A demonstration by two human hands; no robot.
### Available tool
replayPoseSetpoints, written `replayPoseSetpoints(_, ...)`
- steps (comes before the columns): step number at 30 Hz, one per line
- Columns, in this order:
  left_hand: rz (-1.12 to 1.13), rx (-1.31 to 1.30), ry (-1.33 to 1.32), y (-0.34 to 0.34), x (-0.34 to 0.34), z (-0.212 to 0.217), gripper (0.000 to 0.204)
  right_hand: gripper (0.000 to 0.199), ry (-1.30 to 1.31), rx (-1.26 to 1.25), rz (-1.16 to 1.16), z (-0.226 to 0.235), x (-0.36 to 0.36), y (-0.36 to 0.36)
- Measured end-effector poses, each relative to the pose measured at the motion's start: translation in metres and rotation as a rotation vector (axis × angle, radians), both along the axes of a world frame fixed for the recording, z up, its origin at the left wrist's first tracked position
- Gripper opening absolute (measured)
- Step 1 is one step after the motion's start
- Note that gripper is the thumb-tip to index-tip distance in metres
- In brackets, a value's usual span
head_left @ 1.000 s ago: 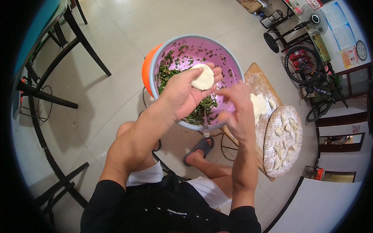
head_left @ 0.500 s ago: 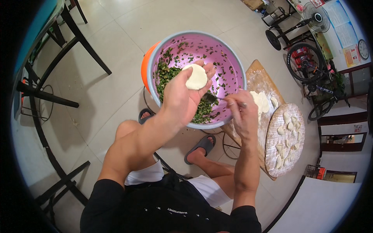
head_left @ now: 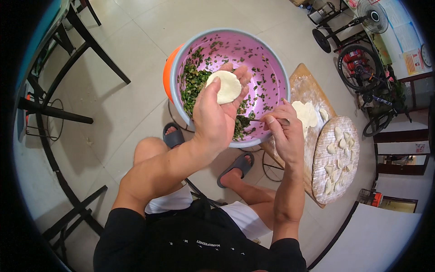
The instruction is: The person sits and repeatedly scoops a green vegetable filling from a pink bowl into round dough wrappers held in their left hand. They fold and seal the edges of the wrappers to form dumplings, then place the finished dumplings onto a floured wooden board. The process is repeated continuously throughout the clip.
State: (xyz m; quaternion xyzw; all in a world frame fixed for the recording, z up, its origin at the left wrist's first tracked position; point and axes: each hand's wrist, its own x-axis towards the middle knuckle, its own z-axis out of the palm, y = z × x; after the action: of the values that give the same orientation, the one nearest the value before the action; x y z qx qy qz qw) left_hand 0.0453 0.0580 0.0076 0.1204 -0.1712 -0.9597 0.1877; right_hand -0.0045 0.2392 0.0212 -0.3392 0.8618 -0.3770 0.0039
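My left hand (head_left: 210,120) is held palm up over the basin, a round white dumpling wrapper (head_left: 228,87) lying across its fingers with the thumb on its near-left edge. Pinched in my right hand (head_left: 288,131) is a spoon (head_left: 255,120); its head is down in the chopped green filling (head_left: 192,88), just right of my left wrist. The pink basin (head_left: 284,75) has a grey rim, and bits of filling cling to its inner wall. More flat dough wrappers (head_left: 304,115) lie on a floured wooden board (head_left: 310,88) to the right.
A round ridged tray (head_left: 322,167) with several folded dumplings (head_left: 331,148) rests over the board's right side. Something orange (head_left: 169,68) shows behind the basin's left side. Black chair legs (head_left: 102,59) stand at left. A bicycle (head_left: 360,70) and a fan (head_left: 372,17) are at far right.
The spoon's head has moved down and slightly left into the filling, and my right hand has tilted. My left hand still carries the wrapper. The whole view has shifted slightly.
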Motion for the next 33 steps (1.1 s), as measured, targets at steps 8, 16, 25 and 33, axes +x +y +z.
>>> replayPoseSetpoints(8, 0.095, 0.006, 0.013, -0.019, -0.012, 0.000, 0.043, 0.006, 0.156, 0.108, 0.225, 0.007, 0.001, 0.000)
replayPoseSetpoints(16, 0.110, -0.003, 0.042, -0.020, -0.016, -0.001, 0.045, 0.011, 0.037, 0.081, 0.131, 0.005, 0.003, -0.009)
replayPoseSetpoints(25, 0.142, -0.008, 0.063, -0.022, -0.019, -0.003, 0.045, 0.017, -0.084, -0.133, 0.083, -0.010, -0.005, -0.020)
replayPoseSetpoints(33, 0.238, -0.012, 0.069, -0.046, -0.027, -0.001, 0.042, 0.011, 0.024, -0.073, 0.185, -0.007, -0.024, -0.037)
